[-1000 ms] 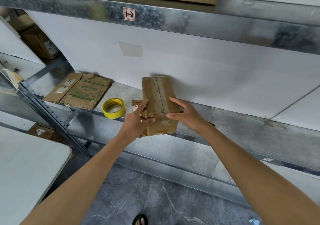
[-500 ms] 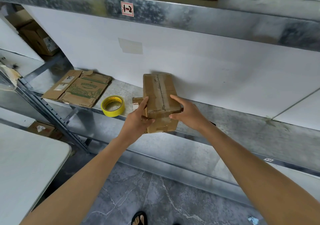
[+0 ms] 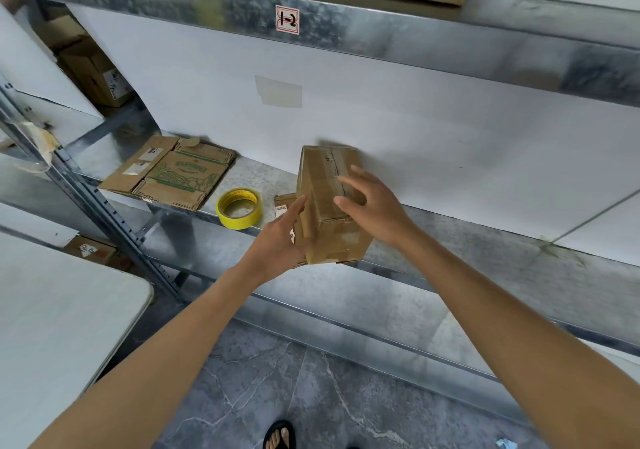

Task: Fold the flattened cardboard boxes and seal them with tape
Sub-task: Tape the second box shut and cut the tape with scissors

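Note:
A folded brown cardboard box [image 3: 323,202] with tape along its top seam stands on the metal shelf [image 3: 467,240], its far end against the white wall. My left hand [image 3: 278,239] lies flat against the box's left side, thumb pointing up. With fingers spread and straight, my right hand [image 3: 375,206] hovers over the top right of the box, at most touching it lightly. A yellow tape roll [image 3: 239,208] lies on the shelf just left of the box. Further left lies a flattened box with green print [image 3: 173,175].
A small flat cardboard piece [image 3: 284,202] shows behind my left hand. An upper shelf [image 3: 381,29] carries more boxes. A white table [image 3: 52,327] stands at lower left beside the rack's slanted upright [image 3: 104,216]. Below is grey tiled floor and my sandalled foot [image 3: 278,434].
My right hand has let go of the box's right side and opened over it. My left thumb has come off the top. The box has shifted slightly on the shelf.

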